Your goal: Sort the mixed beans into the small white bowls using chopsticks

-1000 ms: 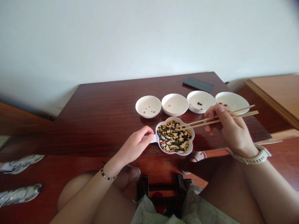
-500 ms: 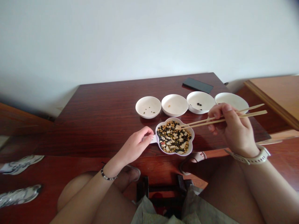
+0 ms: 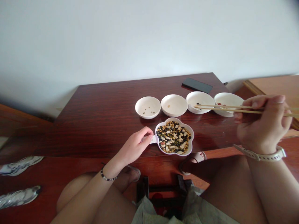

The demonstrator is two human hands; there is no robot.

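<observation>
My left hand (image 3: 137, 144) pinches the short handle of a white flower-shaped dish (image 3: 192, 141) at the table's front edge. Inside it lies a mix of peanuts, black beans, yellow beans and small green beans. Wooden chopsticks (image 3: 230, 110) are gripped in my right hand (image 3: 263, 124), beside the rightmost bowl. They cross above that white bowl (image 3: 227, 97), which holds a few reddish pieces. Their tips are over the neighbouring white bowl (image 3: 200, 95) with a few black beans. Whether anything is between the tips, I cannot tell.
Left of these stand a white bowl (image 3: 174, 101) with a yellowish piece and another white bowl (image 3: 148, 102) with several small green beans. A black phone-like slab (image 3: 197, 85) lies behind on the dark table (image 3: 100, 115). Another person's shoes (image 3: 22, 196) are at lower left.
My right hand has moved right with the chopsticks. Their tips have left the flower-shaped dish and now hover over the bowl with black beans. My left hand stays on the handle.
</observation>
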